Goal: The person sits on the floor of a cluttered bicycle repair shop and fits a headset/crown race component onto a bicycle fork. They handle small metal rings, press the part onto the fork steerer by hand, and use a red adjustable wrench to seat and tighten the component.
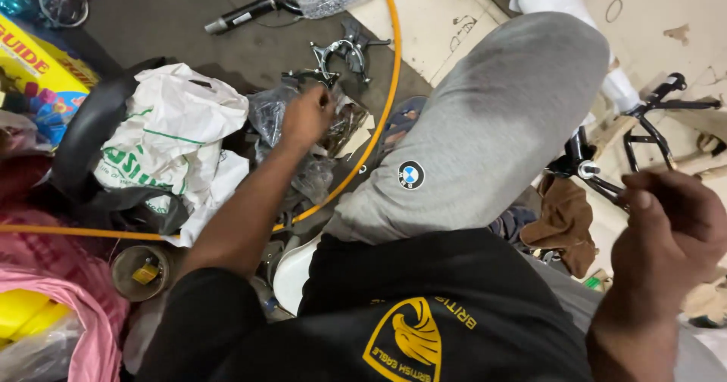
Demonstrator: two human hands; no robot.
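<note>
Centre of the frame: the left hand [307,115] reaches into a crumpled clear plastic bag [291,136] on the floor, fingers curled and pinched on something inside it.
Right edge: the right hand [666,234] is closed around a thin black metal bicycle part [598,181], held up beside the grey-trousered knee [492,124].
Above the bag: a silver-and-black caliper brake [344,50] lies on the dark floor [166,18], just past the fingertips.
Risk, bag: small parts could spill out if the plastic is tugged, since the bag lies open and slack.
Risk, hose: the thin orange hose [379,117] curves right beside the bag and under the forearm; it could snag on the wrist, I judge.
Risk, right side: the black part is held by one end and may swing against the knee.
Hidden: what the left fingers grip is buried in plastic; I cannot tell what it is.
Cut off: the black part's full shape is lost in the clutter behind it.
Left of frame: a white printed plastic bag [174,136] rests on a black curved tyre [87,140].
</note>
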